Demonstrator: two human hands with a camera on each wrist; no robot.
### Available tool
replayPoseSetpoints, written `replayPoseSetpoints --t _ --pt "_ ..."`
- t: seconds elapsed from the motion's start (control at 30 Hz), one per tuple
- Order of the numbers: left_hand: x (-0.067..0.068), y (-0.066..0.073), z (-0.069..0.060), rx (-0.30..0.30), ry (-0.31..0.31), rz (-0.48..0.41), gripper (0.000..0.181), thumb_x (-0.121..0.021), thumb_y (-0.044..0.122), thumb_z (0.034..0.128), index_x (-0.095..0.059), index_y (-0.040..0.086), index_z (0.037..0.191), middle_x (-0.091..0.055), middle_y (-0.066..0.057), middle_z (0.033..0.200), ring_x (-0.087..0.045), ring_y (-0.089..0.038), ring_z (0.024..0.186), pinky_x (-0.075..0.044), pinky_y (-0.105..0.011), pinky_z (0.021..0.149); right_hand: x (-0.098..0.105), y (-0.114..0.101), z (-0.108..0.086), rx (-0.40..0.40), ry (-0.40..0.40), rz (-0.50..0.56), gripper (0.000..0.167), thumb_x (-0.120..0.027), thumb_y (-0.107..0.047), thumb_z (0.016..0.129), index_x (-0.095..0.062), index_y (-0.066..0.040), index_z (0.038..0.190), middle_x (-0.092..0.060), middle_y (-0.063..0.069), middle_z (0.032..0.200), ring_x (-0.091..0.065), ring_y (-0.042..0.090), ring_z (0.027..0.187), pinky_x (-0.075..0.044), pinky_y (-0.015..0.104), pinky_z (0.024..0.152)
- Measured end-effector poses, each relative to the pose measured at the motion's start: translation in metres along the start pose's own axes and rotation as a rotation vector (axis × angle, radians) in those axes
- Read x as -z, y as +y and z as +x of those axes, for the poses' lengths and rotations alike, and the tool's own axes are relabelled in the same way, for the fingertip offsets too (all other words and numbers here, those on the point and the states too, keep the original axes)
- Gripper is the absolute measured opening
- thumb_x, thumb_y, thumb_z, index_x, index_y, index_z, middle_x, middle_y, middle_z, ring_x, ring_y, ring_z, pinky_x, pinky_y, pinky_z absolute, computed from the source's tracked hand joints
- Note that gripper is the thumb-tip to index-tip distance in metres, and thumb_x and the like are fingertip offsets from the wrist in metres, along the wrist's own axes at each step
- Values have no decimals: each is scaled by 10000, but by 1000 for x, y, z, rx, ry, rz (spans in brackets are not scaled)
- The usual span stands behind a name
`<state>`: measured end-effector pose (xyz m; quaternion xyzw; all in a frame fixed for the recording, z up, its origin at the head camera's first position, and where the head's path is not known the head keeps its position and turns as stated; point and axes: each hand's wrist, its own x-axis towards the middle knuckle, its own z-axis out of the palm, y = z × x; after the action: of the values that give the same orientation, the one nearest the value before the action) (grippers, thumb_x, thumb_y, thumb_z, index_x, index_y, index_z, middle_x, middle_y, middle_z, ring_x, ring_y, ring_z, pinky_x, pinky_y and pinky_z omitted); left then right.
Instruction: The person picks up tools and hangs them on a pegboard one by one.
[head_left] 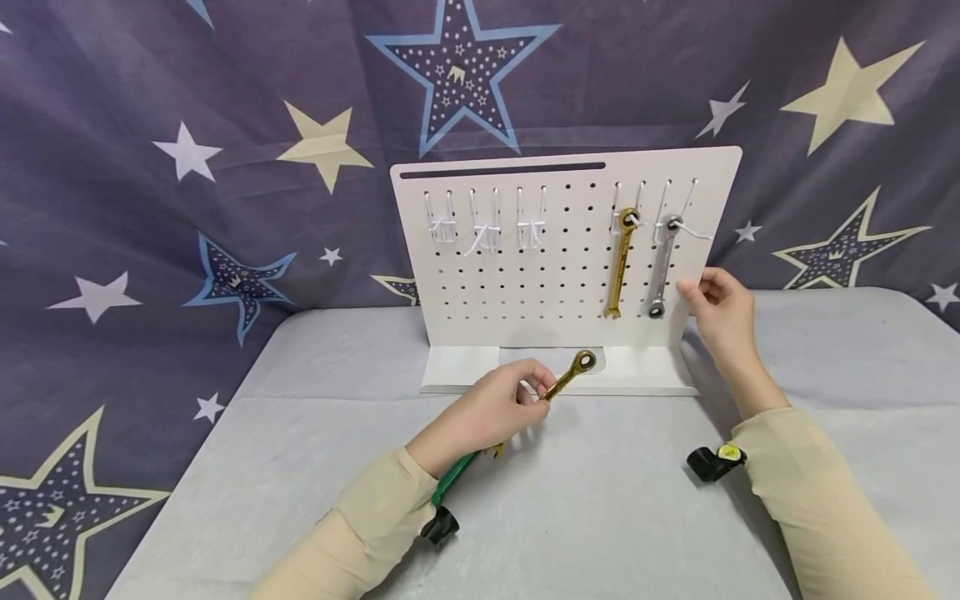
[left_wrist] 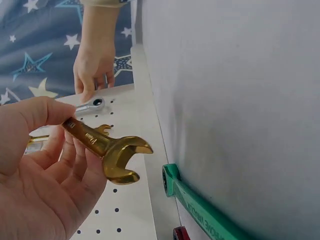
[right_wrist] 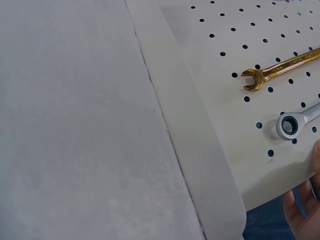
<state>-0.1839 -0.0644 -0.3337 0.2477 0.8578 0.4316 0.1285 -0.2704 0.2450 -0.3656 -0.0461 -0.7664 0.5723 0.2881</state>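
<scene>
My left hand (head_left: 501, 404) pinches a gold combination ratchet wrench (head_left: 562, 382) above the table, before the pegboard's foot. Its ring end points up and right in the head view; the open jaw faces the left wrist camera. With thumb in front and fingers behind, my right hand (head_left: 723, 317) holds the right edge of the white pegboard (head_left: 525, 333). Hanging from hooks beside that hand are another gold wrench (head_left: 619, 267) and a silver wrench (head_left: 661, 271). A green wrench (left_wrist: 200, 205) lies on the table, partly hidden by my left forearm in the head view.
Three white wire hooks (head_left: 486, 235) with nothing on them line the board's upper left. Part of a red tool (left_wrist: 181, 233) shows near the green wrench. A grey cloth (head_left: 600, 500) covers the table, and a star-printed curtain (head_left: 247, 100) hangs behind.
</scene>
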Motion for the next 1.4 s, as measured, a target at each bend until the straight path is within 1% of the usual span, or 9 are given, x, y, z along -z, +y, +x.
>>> replayPoseSetpoints --t 0.2,0.33,0.47,0.77,0.87,1.03,1.27,1.33,1.4 --pt "2 2 1 -5 99 -42 182 -639 36 916 -633 61 1097 -609 -16 980 -563 -131 822 -472 -233 644 -1 -1 -2 9 5 11 174 -674 -23 931 -604 104 1026 -524 -193 679 -492 -60 651 -441 77 590" --pt "3 4 3 -6 171 -70 160 -653 76 932 -643 66 1091 -625 -22 971 -559 -149 834 -471 -253 654 -1 -1 -2 7 7 14 173 -673 -22 931 -607 104 1031 -530 -198 682 -498 -60 657 -440 78 590" --pt "4 5 4 -12 228 -86 138 -669 130 945 -655 80 1073 -634 -14 976 -558 -155 849 -473 -267 666 -2 1 0 -2 7 18 179 -679 -35 930 -608 91 1035 -534 -197 683 -502 -57 664 -444 79 592" --pt "5 9 6 -36 354 -190 184 -667 159 959 -650 60 1113 -607 -49 1014 -559 -178 858 -471 -277 671 -1 1 0 0 8 28 134 -674 -3 925 -602 87 993 -541 -193 676 -503 -54 656 -442 78 584" --pt "5 11 7 -65 404 -215 178 -669 158 959 -650 63 1108 -610 -48 1018 -559 -186 868 -475 -302 710 -1 1 0 5 8 28 136 -669 5 926 -602 97 1000 -538 -196 676 -501 -57 654 -439 77 581" --pt "6 16 8 -122 494 -259 155 -679 148 948 -657 79 1086 -620 -32 987 -558 -186 865 -474 -336 765 -2 3 0 27 17 -1 177 -681 -34 929 -607 105 1011 -519 -210 667 -489 -68 634 -432 76 574" --pt "6 22 11 -181 590 -318 144 -683 133 944 -648 82 1075 -608 -20 965 -547 -178 858 -451 -250 651 -2 3 -1 50 25 3 175 -678 -19 929 -610 120 1010 -514 -218 661 -474 -71 612 -413 77 560" --pt "7 25 12 -195 606 -337 144 -684 128 942 -648 80 1073 -602 -22 961 -549 -185 861 -448 -247 643 -3 3 -1 51 26 3 174 -678 -19 928 -610 119 1009 -513 -214 659 -467 -66 605 -404 81 554" --pt "8 27 13 -204 609 -351 143 -685 128 941 -646 81 1070 -601 -22 962 -550 -191 867 -450 -255 652 -2 3 -1 52 30 1 172 -681 -25 927 -610 114 1001 -507 -207 654 -456 -59 595 -393 85 546"
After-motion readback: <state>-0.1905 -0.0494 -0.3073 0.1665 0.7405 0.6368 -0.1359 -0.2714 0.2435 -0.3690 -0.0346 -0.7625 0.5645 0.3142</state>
